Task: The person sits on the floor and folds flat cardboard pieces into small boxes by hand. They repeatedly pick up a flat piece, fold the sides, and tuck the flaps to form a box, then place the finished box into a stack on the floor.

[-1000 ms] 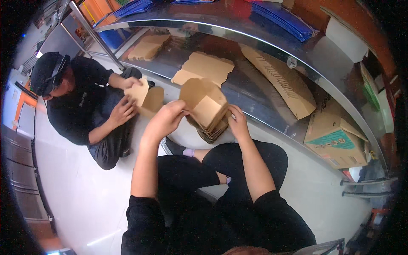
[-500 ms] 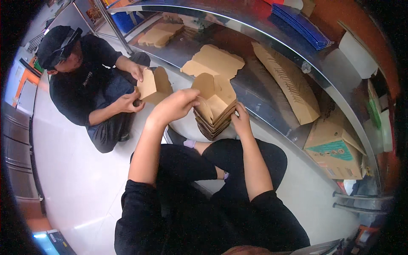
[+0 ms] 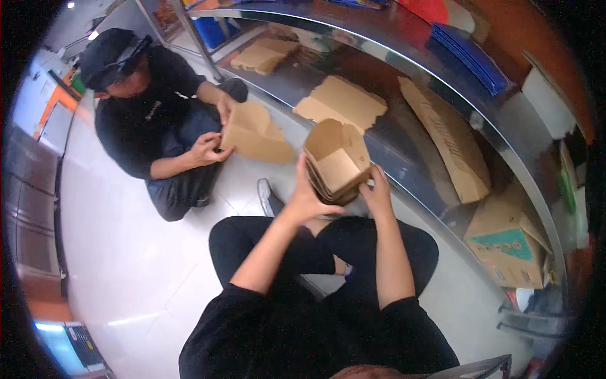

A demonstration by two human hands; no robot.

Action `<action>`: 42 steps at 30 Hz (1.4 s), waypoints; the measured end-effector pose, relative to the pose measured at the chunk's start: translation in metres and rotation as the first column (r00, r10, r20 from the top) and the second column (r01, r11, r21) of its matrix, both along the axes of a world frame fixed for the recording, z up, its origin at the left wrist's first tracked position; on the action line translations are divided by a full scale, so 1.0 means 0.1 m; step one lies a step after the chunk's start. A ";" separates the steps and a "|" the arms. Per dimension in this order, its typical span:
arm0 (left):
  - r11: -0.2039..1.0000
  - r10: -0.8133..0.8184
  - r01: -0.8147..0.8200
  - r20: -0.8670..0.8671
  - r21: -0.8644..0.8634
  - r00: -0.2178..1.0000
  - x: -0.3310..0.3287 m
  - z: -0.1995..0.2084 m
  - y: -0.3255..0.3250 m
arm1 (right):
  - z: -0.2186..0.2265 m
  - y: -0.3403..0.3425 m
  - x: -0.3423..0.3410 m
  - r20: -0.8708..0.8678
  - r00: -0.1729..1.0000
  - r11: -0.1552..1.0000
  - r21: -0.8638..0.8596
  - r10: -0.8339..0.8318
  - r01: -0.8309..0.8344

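In front of me is a stack of nested brown paper food boxes (image 3: 341,165), its top box with flaps standing up. My left hand (image 3: 307,194) grips the stack's left side, thumb stretched along its lower near edge. At the right side, my right hand (image 3: 377,194) holds it with bent fingers, partly hidden behind the boxes. A co-worker seated at the far left holds a partly folded brown paper box (image 3: 255,132) in both hands. Flat unfolded box blanks (image 3: 341,104) lie on the low metal shelf just beyond my stack.
The steel shelf (image 3: 404,180) curves along the far and right side. It carries another pile of blanks (image 3: 265,55), a long row of nested blanks (image 3: 447,142) and a carton (image 3: 505,246). A blue stack (image 3: 470,58) stands on the upper level. My crossed legs are below my hands.
My left hand has gone from the top box's upper flap down to the stack's left side. The top box now sits squared in the stack. The co-worker's box has opened out flatter.
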State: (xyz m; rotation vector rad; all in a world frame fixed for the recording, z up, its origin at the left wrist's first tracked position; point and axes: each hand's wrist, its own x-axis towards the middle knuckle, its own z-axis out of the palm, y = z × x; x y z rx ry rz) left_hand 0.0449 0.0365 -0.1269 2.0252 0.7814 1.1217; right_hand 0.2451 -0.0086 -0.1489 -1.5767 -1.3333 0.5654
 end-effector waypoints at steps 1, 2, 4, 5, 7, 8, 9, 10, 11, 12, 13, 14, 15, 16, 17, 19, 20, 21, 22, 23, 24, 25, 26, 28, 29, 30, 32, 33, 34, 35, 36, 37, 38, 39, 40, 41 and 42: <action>0.998 0.067 -0.067 -0.012 -0.004 0.998 0.12 -0.01 -0.02 | -0.01 0.00 0.01 0.038 0.999 1.000 0.006 -0.016 0.016; 0.993 0.114 -0.114 -0.004 0.002 0.993 0.16 -0.06 0.00 | 0.05 -0.01 -0.03 -0.058 0.998 1.000 -0.008 -0.015 0.015; 0.980 0.196 -0.195 -0.003 0.047 0.981 0.22 -0.05 0.03 | 0.20 -0.05 -0.08 -0.237 0.971 0.999 -0.044 -0.020 0.010; 0.982 0.155 -0.159 0.050 0.103 0.987 0.23 -0.10 0.03 | 0.20 -0.03 -0.09 -0.169 0.986 1.000 -0.015 -0.008 0.005; 0.974 0.047 -0.078 0.149 0.214 0.988 0.25 -0.22 0.06 | 0.13 -0.01 -0.03 -0.026 1.000 0.999 0.040 -0.007 0.008; 0.953 0.030 -0.087 0.197 0.291 0.980 0.28 -0.09 0.05 | 0.06 0.02 0.04 0.116 0.993 0.999 0.024 0.035 -0.038; 0.961 0.041 -0.091 0.190 0.263 0.981 0.28 -0.02 0.05 | -0.02 0.02 0.07 0.037 0.999 0.999 0.024 0.024 -0.025; 0.967 0.064 -0.106 0.179 0.232 0.982 0.24 0.00 0.03 | 0.06 0.01 -0.03 -0.047 0.999 0.999 0.020 0.026 -0.025; 0.973 0.085 -0.119 0.169 0.199 0.982 0.20 0.00 0.01 | 0.13 -0.03 -0.09 -0.128 0.991 1.000 0.012 0.024 -0.022; 0.992 0.090 -0.100 0.119 0.073 0.989 0.17 0.01 0.02 | 0.16 -0.06 -0.12 -0.088 0.996 0.999 -0.043 -0.011 0.007; 0.990 0.121 -0.126 0.076 0.065 0.990 0.16 0.01 0.02 | 0.15 -0.04 -0.10 -0.033 0.999 1.000 -0.026 0.000 -0.001; 0.986 0.151 -0.153 0.034 0.059 0.988 0.15 0.01 0.03 | 0.12 -0.02 -0.05 0.023 1.000 1.000 -0.011 0.010 -0.010; 0.982 0.181 -0.180 -0.010 0.053 0.984 0.14 0.01 0.04 | 0.10 0.00 -0.03 0.079 0.997 1.000 0.005 0.019 -0.019; 0.994 0.097 -0.098 0.027 0.056 0.995 0.10 0.02 0.09 | 0.22 -0.01 -0.08 -0.044 0.999 1.000 -0.018 0.008 -0.009; 0.995 0.091 -0.091 0.006 0.041 0.996 0.06 0.02 0.10 | 0.24 -0.01 -0.09 -0.056 0.998 0.999 -0.019 0.026 -0.027; 0.997 0.075 -0.075 -0.034 0.013 0.997 -0.03 0.05 0.08 | 0.24 -0.04 -0.10 -0.076 0.995 0.998 -0.019 0.059 -0.060; 0.998 0.056 -0.055 -0.073 0.022 0.996 -0.07 0.07 0.09 | 0.19 -0.05 -0.08 -0.002 0.998 0.997 -0.044 0.065 -0.065; 0.999 0.039 -0.036 -0.112 0.030 0.993 -0.11 0.09 0.11 | 0.18 -0.05 -0.08 -0.018 0.997 0.995 -0.071 0.072 -0.073; 0.999 0.023 -0.018 -0.150 0.038 0.988 -0.15 0.13 0.12 | 0.17 -0.05 -0.09 -0.034 0.996 0.992 -0.097 0.079 -0.082; 1.000 -0.001 0.006 -0.169 0.028 0.986 -0.18 0.16 0.13 | 0.16 -0.05 -0.09 -0.049 0.995 0.988 -0.124 0.086 -0.091; 0.999 -0.026 0.030 -0.188 0.017 0.982 -0.22 0.19 0.14 | 0.11 -0.06 -0.10 -0.104 0.988 0.985 -0.114 0.118 -0.130; 0.999 -0.047 0.050 -0.206 0.008 0.977 -0.24 0.24 0.16 | 0.12 -0.06 -0.11 -0.091 0.985 0.981 -0.112 0.146 -0.156; 0.998 -0.054 0.057 -0.202 0.010 0.978 -0.27 0.27 0.16 | 0.13 -0.07 -0.11 -0.078 0.982 0.977 -0.110 0.174 -0.182; 0.997 -0.067 0.072 -0.193 0.019 0.979 -0.30 0.31 0.15 | 0.10 -0.07 -0.10 -0.096 0.969 0.968 -0.092 0.226 -0.235; 0.997 -0.077 0.080 -0.177 0.012 0.981 -0.31 0.32 0.15 | 0.06 -0.08 -0.09 -0.050 0.976 0.971 -0.103 0.213 -0.217; 0.996 -0.087 0.089 -0.162 0.006 0.983 -0.32 0.32 0.16 | 0.02 -0.10 -0.07 -0.005 0.980 0.974 -0.114 0.198 -0.197; 0.990 -0.134 0.128 -0.127 -0.052 0.983 -0.35 0.30 0.16 | 0.24 -0.13 -0.14 0.148 0.975 0.979 -0.144 0.167 -0.146; 0.990 -0.140 0.135 -0.128 -0.050 0.982 -0.36 0.30 0.17 | 0.27 -0.10 -0.15 0.155 0.975 0.983 -0.116 0.161 -0.144; 0.987 -0.155 0.149 -0.131 -0.059 0.979 -0.37 0.31 0.14 | 0.25 -0.12 -0.16 0.156 0.976 0.986 -0.099 0.149 -0.135; 0.984 -0.171 0.163 -0.133 -0.069 0.976 -0.38 0.33 0.13 | 0.24 -0.13 -0.17 0.157 0.978 0.989 -0.082 0.137 -0.125; 0.984 -0.180 0.178 -0.147 -0.022 0.973 -0.36 0.33 0.15 | 0.24 -0.12 -0.19 0.201 0.975 0.991 -0.116 0.092 -0.069; 0.980 -0.197 0.193 -0.146 -0.040 0.969 -0.34 0.36 0.16 | 0.23 -0.11 -0.20 0.171 0.981 0.991 -0.111 0.096 -0.078; 0.976 -0.216 0.209 -0.145 -0.059 0.966 -0.33 0.38 0.19 | 0.22 -0.10 -0.19 0.140 0.985 0.991 -0.106 0.100 -0.086; 0.971 -0.235 0.226 -0.143 -0.077 0.961 -0.33 0.41 0.21 | 0.21 -0.10 -0.18 0.110 0.989 0.991 -0.101 0.103 -0.092; 0.962 -0.253 0.236 -0.129 -0.134 0.959 -0.33 0.46 0.21 | 0.18 -0.11 -0.17 0.187 0.977 0.994 -0.051 0.106 -0.098; 0.960 -0.257 0.242 -0.101 -0.137 0.961 -0.34 0.46 0.22 | 0.16 -0.11 -0.16 0.157 0.979 0.991 -0.044 0.128 -0.123; 0.958 -0.263 0.252 -0.072 -0.140 0.962 -0.36 0.44 0.24 | 0.16 -0.09 -0.15 0.128 0.981 0.989 -0.035 0.147 -0.144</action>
